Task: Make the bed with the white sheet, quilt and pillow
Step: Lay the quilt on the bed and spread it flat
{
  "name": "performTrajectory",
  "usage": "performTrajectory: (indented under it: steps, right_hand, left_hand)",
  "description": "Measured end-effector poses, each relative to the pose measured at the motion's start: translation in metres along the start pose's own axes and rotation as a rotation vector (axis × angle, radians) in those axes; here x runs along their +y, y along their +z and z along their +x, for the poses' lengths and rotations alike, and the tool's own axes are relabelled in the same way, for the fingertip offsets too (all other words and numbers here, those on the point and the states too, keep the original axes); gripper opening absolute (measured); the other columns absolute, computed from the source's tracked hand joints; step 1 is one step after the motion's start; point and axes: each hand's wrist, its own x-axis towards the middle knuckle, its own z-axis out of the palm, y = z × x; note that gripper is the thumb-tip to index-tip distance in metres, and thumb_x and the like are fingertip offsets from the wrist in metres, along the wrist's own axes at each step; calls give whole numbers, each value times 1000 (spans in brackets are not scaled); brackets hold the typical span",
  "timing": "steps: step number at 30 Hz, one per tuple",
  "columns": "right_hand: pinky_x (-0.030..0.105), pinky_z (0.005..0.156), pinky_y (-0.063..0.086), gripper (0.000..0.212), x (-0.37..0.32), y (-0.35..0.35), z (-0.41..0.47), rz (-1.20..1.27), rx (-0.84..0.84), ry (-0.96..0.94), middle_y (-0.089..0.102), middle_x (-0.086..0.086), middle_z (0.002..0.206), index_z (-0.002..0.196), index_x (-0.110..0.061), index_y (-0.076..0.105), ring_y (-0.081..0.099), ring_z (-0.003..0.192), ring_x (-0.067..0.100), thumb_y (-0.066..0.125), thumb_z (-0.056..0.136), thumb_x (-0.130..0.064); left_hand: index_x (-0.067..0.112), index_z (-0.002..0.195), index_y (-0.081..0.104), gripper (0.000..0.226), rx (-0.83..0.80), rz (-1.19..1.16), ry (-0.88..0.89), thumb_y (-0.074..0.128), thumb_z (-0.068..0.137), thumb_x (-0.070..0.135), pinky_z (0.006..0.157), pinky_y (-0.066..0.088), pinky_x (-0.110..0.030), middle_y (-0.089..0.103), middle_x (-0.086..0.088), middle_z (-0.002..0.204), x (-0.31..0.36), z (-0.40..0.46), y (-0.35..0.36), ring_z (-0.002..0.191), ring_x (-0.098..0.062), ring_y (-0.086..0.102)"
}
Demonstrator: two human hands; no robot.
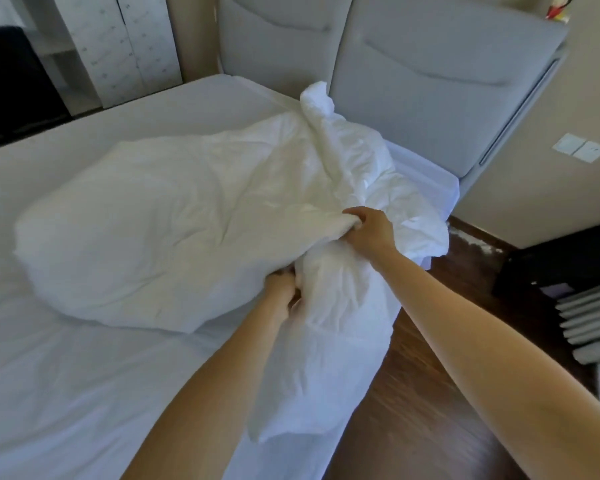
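Observation:
A bulky white quilt (160, 223) lies crumpled on the bed near the headboard end, part of it hanging over the right edge toward the floor. My right hand (369, 230) grips a bunched fold of the quilt near its right side. My left hand (284, 289) grips the quilt lower down, at its near edge, fingers buried in the fabric. The white sheet (66, 375) covers the mattress, smooth with slight creases. I see no pillow apart from the quilt bundle.
A grey padded headboard (430, 81) stands behind the bed. Dark wood floor (430, 393) runs along the right side. A dark bedside unit (568, 265) with folded grey items sits at right. A wall switch (581, 152) is on the beige wall.

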Motion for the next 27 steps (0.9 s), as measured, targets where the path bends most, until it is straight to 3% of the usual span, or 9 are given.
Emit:
performTrajectory:
  steps: [7,11,13,15,17,19,21,24,27]
  right_hand:
    - [36,71,51,24,13,41,-133,-124,50,-490,63,7,85,85,-9,66,57,84,29,51,77,-26]
    - [39,100,40,97,14,55,-228,-199,-137,-285,38,5,143,144,-19,27,39,128,25,56,67,-70]
    - [37,91,44,76,3,53,-253,-55,-199,-140,49,6,133,137,-18,34,47,120,28,64,77,-55]
    - [29,64,40,17,-6,38,-259,220,-203,-87,62,3,87,92,-15,58,57,85,24,59,89,-31]
    - [26,54,33,20,-7,17,-258,396,-159,-45,54,1,67,69,-13,57,49,67,18,52,88,-12]
    - [27,59,38,23,-5,-1,-261,535,-164,-27,56,9,72,79,0,66,50,70,17,44,83,2]
    - [32,68,45,29,-7,-9,-275,583,-240,-11,61,14,80,93,9,67,57,75,22,40,81,9]
    - [33,72,52,35,2,-8,-302,541,-320,33,65,15,87,98,4,68,62,73,24,37,84,10]
    - [32,71,54,36,21,2,-325,545,-360,102,67,12,84,101,2,68,63,72,20,36,86,8]
  left_hand:
    - [2,110,65,34,190,234,306,48,95,28,85,48,-38,65,-20,112,-9,-99,-62,103,-34,61]
    - [10,62,55,30,281,90,432,56,90,21,44,38,-19,55,-4,51,7,-177,-82,51,-20,53]
    - [13,55,51,36,221,130,520,60,89,22,47,38,-20,51,5,41,5,-217,-80,41,-10,49]
    - [12,57,54,38,95,186,559,55,93,24,55,39,-26,54,4,45,-3,-245,-83,47,-11,50]
    - [12,73,62,34,39,84,518,45,99,25,64,44,-28,64,-1,61,-18,-253,-97,61,-14,58]
    - [9,112,62,31,290,136,431,48,97,32,88,45,-34,66,-14,110,-49,-237,-126,103,-29,61]
    - [12,138,43,72,441,174,47,53,85,60,109,30,-47,45,-18,141,-100,-226,-153,130,-36,41]
    - [23,142,38,100,-28,-208,-369,39,67,88,109,13,-63,38,-7,149,-164,-232,-149,138,-37,30]
    - [16,133,50,93,-302,-465,-287,53,67,82,104,38,-52,54,-13,136,-186,-217,-123,125,-35,50]
